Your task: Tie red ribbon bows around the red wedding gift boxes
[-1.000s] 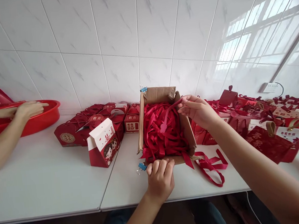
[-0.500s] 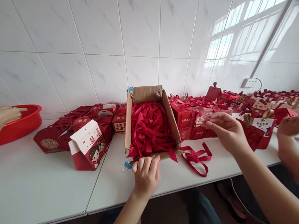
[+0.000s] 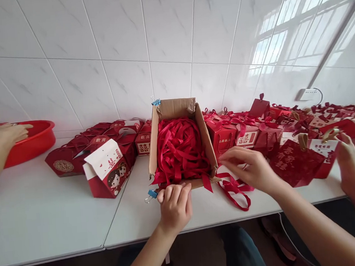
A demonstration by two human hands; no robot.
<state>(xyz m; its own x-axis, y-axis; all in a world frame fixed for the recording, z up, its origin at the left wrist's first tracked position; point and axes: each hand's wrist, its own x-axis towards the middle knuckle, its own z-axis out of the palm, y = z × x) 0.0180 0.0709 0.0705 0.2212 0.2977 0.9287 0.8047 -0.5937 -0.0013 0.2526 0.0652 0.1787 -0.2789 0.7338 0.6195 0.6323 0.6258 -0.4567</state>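
Observation:
An open cardboard box (image 3: 178, 105) stands in the middle of the white table, filled with red ribbons (image 3: 181, 149). Fingers curled over its front edge, my left hand (image 3: 174, 207) grips the box beside a blue binder clip (image 3: 153, 193). My right hand (image 3: 251, 169) hovers just right of the box, above loose red ribbon loops (image 3: 236, 192); its fingers are apart and nothing shows between them.
Red gift boxes (image 3: 108, 169) stand left of the cardboard box, and many more (image 3: 225, 137) fill the right side along the tiled wall. Another person's hands reach into a red basin (image 3: 34, 146) at far left. A person's hand (image 3: 348, 156) is among gift boxes at right.
My right hand has moved left and down toward the cardboard box; the ribbon it held no longer shows in its fingers. The hand at far right has risen to a gift box.

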